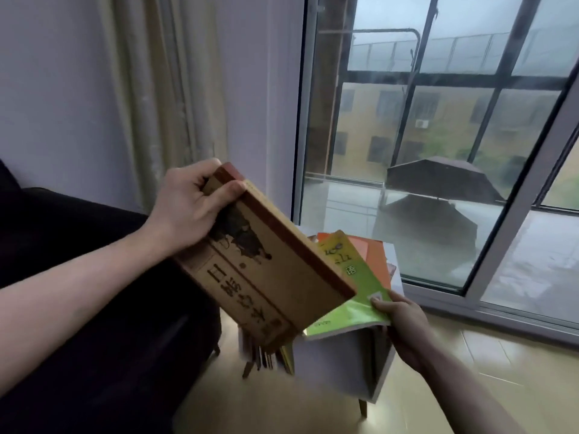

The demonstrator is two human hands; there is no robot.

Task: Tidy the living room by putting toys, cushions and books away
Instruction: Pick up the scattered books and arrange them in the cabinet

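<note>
Left hand (185, 208) grips brown book (266, 264) slanting down-right; right hand (404, 327) pinches green book (354, 296).

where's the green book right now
In the head view, the green book sits low and right of centre, pinched at its corner by the right hand, partly under the brown book, above the small white shelf.

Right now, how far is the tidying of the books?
Done: some books already stand inside the small white side table. In hand: the left hand grips a brown book, and the right hand pinches a green book. Left: both held books and the orange books on the table top. No toys or cushions are in view.
</note>
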